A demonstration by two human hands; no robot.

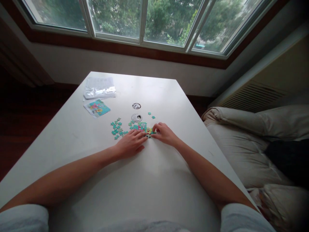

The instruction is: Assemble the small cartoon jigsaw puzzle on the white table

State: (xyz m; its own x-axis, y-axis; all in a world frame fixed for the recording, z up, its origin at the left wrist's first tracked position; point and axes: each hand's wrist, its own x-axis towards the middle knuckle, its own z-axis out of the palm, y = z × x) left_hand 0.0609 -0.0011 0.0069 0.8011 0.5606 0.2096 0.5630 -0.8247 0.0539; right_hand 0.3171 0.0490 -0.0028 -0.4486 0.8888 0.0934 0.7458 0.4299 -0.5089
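- Well, your left hand [131, 141] lay palm down, fingers loosely spread, the tips over the near left part of the puzzle [142, 124]; a slight drag there could have pulled joined pieces apart.
- Your right hand [165, 133] was at the puzzle's right edge, fingers curled, the gap between thumb and forefinger narrow. I could not tell whether it held a piece; if it did, a slanted push could have buckled the joint.
- The puzzle lay on the table [154, 183] between your hands, partly covered by them. That cover could have misled you, since a poor fit underneath would have been hidden.
- Loose pieces [117, 129] were scattered to the left, some just beside your left knuckles; a sideways sweep could have carried them off or flipped them.
- Most looked teal, so likeness of colour could have led you to mix them up.
- Two strays [153, 117] lay apart on the far right; set off like that, they could have been overlooked.
- The near disc [136, 118] was just beyond the puzzle's far edge, so a shove away from you could have jammed pieces against it.
- The card [98, 108] lay well apart, far left and askew, which could have made it awkward to compare.
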